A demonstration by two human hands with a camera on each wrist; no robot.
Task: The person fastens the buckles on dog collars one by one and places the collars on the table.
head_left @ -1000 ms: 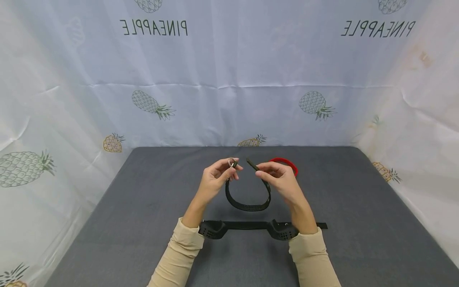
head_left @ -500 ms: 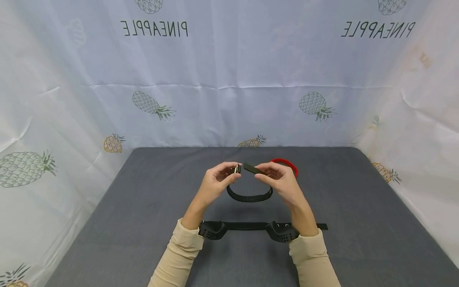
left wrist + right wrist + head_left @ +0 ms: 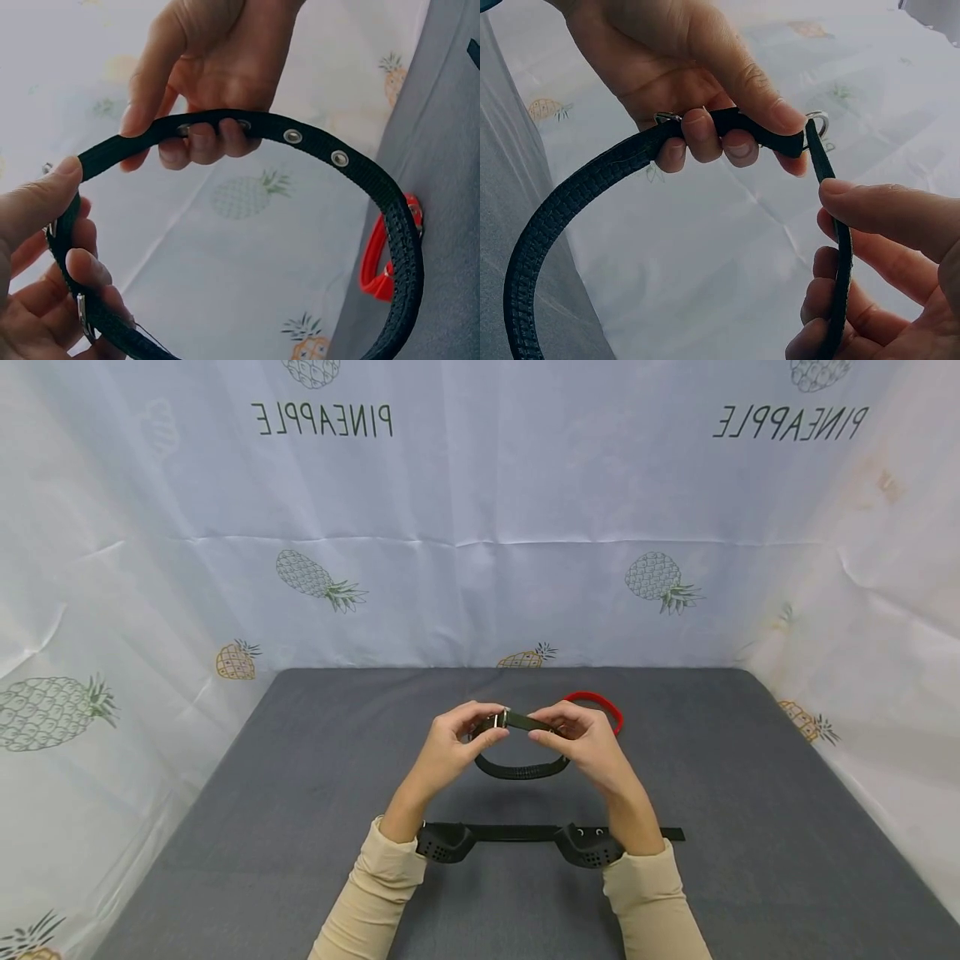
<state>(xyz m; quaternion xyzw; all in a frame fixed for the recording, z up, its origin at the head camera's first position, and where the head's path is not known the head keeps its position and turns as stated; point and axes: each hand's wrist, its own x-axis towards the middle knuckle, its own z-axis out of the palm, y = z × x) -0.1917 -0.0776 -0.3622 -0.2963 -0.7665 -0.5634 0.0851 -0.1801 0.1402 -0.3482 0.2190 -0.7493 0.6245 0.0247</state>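
Note:
A dark dog collar [image 3: 522, 772] hangs as a loop between both hands above the table. My left hand [image 3: 444, 750] pinches its buckle end, thumb on top and fingers curled beneath. My right hand [image 3: 588, 745] grips the other end, which has metal eyelets [image 3: 292, 136]. In the right wrist view the strap's tip is right at the silver buckle [image 3: 821, 122], overlapping its frame. A metal ring [image 3: 667, 118] shows beside the left fingers. The lower curve of the band looks thicker and textured.
Behind the right hand, a red collar [image 3: 596, 697] lies on the grey table [image 3: 300, 827]. Closer in, a straight black strap [image 3: 517, 832] with eyelets lies crosswise below the wrists. A white pineapple-print curtain [image 3: 480, 602] surrounds the back and sides.
The collar's two ends have come together: the buckle turned toward the strap tip, and the tip moved left to meet it. The hanging loop rose slightly.

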